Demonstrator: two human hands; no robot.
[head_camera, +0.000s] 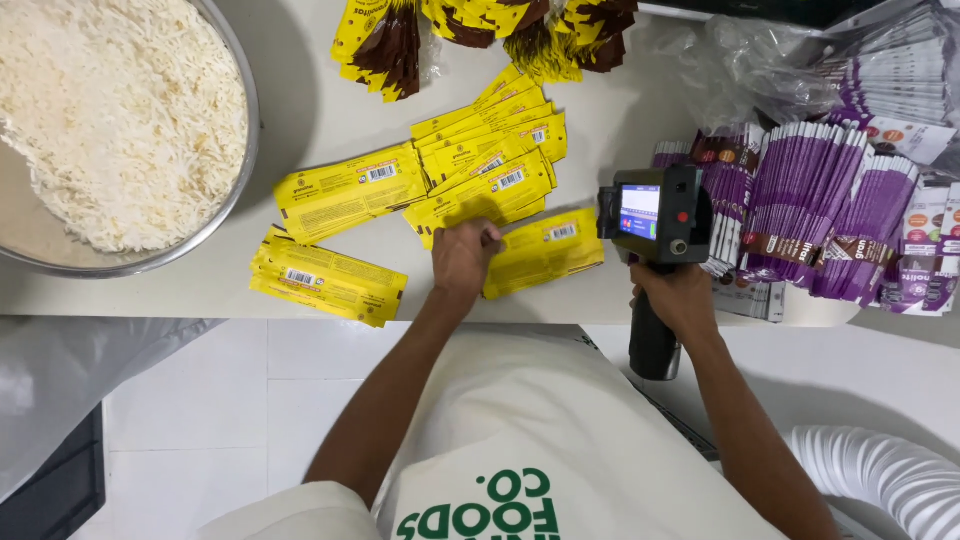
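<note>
Left hand (465, 255) pins a yellow pouch (545, 250) flat on the surface (300, 110) while right hand (680, 295), at three o'clock, grips a handheld printer (655, 215); a slipping pouch could smear the mark.

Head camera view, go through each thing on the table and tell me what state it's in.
Left hand: pressing a flat yellow pouch.
Right hand: gripping handheld printer, screen lit.
Fanned yellow pouches: flat, overlapping.
Metal bowl: holds rice.
Purple pouches: stacked, flat.
</note>
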